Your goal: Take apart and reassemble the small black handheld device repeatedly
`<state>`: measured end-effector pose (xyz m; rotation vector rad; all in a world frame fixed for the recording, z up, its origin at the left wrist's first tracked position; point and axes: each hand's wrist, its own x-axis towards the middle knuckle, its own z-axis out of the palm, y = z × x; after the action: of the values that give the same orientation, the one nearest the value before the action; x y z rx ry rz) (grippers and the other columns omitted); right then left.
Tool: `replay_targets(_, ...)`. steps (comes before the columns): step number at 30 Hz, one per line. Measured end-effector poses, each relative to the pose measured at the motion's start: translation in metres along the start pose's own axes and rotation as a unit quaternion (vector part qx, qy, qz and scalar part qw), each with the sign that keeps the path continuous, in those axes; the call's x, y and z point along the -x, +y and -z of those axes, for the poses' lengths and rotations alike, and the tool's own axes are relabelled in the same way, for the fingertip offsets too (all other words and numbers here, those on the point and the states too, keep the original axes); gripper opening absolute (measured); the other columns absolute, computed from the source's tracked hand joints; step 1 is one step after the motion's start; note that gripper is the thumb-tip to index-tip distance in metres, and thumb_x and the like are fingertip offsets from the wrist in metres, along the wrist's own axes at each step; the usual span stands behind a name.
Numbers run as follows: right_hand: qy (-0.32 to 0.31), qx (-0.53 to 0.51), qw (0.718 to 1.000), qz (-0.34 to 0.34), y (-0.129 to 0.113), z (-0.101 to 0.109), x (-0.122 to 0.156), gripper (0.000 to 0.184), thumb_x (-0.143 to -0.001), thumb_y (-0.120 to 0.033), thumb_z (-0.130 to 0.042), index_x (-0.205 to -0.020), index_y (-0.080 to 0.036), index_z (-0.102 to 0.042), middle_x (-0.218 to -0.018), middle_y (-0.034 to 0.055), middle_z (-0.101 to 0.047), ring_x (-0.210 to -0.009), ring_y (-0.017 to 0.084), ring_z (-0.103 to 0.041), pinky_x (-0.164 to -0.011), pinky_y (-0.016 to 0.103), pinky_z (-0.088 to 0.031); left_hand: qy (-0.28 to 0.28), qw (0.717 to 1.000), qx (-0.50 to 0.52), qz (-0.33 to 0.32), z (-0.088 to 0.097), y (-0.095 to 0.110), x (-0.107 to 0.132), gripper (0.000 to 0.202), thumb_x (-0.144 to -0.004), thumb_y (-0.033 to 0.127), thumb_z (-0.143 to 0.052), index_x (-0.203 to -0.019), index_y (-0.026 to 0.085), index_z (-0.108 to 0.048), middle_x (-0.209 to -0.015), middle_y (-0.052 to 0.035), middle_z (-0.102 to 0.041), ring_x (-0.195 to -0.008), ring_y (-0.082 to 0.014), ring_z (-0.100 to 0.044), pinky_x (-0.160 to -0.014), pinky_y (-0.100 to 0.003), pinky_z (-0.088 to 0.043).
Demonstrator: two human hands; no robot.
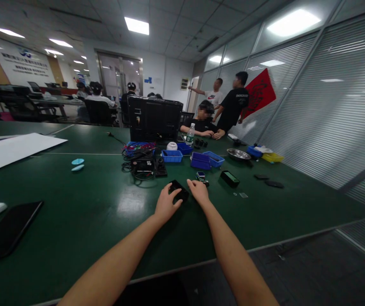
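On the green table in front of me lies a small black box (180, 191), dark inside and low-walled. My left hand (166, 203) grips it from the left, thumb at the near side and fingers over the far edge. Just right of the box is my right hand (199, 190), its fingers curled and pressed together; anything between them is too small or hidden to make out. Beyond that hand sits a small green circuit board with a little screen (201, 174). Farther right stands another black box with a greenish top (230, 178), and a small clear piece (243, 195) lies near it.
Blue bins (201, 160), a baseball (172, 146), a black power unit with cables (142, 165) and a monitor (155, 118) stand beyond my hands. A metal bowl (239, 154) is at right, a black tablet-like slab (10, 229) at left. Several people are across the room.
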<state>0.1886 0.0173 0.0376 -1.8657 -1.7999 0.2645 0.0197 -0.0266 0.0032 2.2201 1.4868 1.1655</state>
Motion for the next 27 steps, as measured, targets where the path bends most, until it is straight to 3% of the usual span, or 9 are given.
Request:
replay_targets(3,0.120,0.027,0.990,-0.066,0.016,0.013,-0.007,0.041,-0.085,-0.043,-0.032,-0.082,-0.018,-0.065,-0.081,0.0060,-0.061,-0.071,0.015,-0.053,-0.059,0.023,-0.032,-0.001,1.000,-0.012,-0.002,0.000,-0.001,0.001,0.035,-0.072,0.027,-0.060,-0.107,0.027,-0.059,-0.131,-0.0056,-0.036,-0.116,-0.0238,-0.040,-0.098,-0.042,-0.034)
replay_targets(5,0.157,0.053,0.981,-0.101,0.030,0.018,-0.012,0.039,-0.085,-0.040,-0.033,-0.092,-0.018,-0.064,-0.094,0.0098,-0.059,-0.083,0.019,-0.053,-0.063,0.026,-0.035,0.001,1.000,-0.013,-0.003,0.000,-0.002,0.001,0.033,-0.073,0.028,-0.059,-0.106,0.027,-0.060,-0.131,-0.0056,-0.036,-0.116,-0.0239,-0.040,-0.098,-0.041,-0.033)
replay_targets(10,0.086,0.103,0.979,-0.156,0.050,0.012,-0.020,0.051,-0.083,-0.048,-0.034,-0.103,-0.009,-0.061,-0.100,0.0214,-0.055,-0.094,0.030,-0.050,-0.071,0.036,-0.037,-0.007,1.000,-0.017,-0.006,0.001,-0.003,0.001,0.032,-0.074,0.028,-0.058,-0.105,0.027,-0.061,-0.131,-0.0062,-0.034,-0.117,-0.0248,-0.039,-0.099,-0.041,-0.033)
replay_targets(13,0.063,0.120,0.980,-0.147,0.051,0.004,-0.023,0.052,-0.083,-0.049,-0.034,-0.098,-0.008,-0.062,-0.097,0.0220,-0.055,-0.093,0.030,-0.050,-0.072,0.038,-0.038,-0.011,1.000,-0.020,-0.002,0.001,-0.002,0.001,0.033,-0.074,0.027,-0.058,-0.107,0.028,-0.060,-0.131,-0.0054,-0.035,-0.117,-0.0246,-0.038,-0.099,-0.042,-0.033)
replay_targets(21,0.124,0.169,0.977,-0.048,0.042,-0.008,-0.017,0.037,-0.078,-0.042,-0.049,-0.102,-0.015,-0.058,-0.100,0.0139,-0.050,-0.096,0.026,-0.045,-0.076,0.032,-0.036,-0.002,1.000,-0.003,-0.002,-0.001,-0.003,0.001,0.034,-0.071,0.024,-0.060,-0.106,0.027,-0.060,-0.131,-0.0052,-0.036,-0.118,-0.0231,-0.039,-0.100,-0.040,-0.033)
replay_targets(24,0.129,0.179,0.975,-0.023,0.036,-0.009,-0.013,0.041,-0.076,-0.046,-0.052,-0.104,-0.018,-0.057,-0.102,0.0116,-0.049,-0.096,0.025,-0.044,-0.078,0.031,-0.036,0.000,1.000,-0.002,-0.004,-0.002,-0.003,0.001,0.035,-0.071,0.023,-0.060,-0.106,0.027,-0.060,-0.131,-0.0052,-0.036,-0.118,-0.0231,-0.039,-0.100,-0.040,-0.033)
replay_targets(27,0.133,0.172,0.976,-0.022,0.032,-0.008,-0.012,0.049,-0.079,-0.052,-0.044,-0.110,-0.016,-0.054,-0.104,0.0128,-0.049,-0.098,0.025,-0.043,-0.080,0.032,-0.034,-0.001,1.000,-0.002,-0.002,-0.002,-0.003,0.001,0.035,-0.071,0.023,-0.060,-0.106,0.027,-0.060,-0.132,-0.0051,-0.035,-0.117,-0.0228,-0.040,-0.100,-0.040,-0.032)
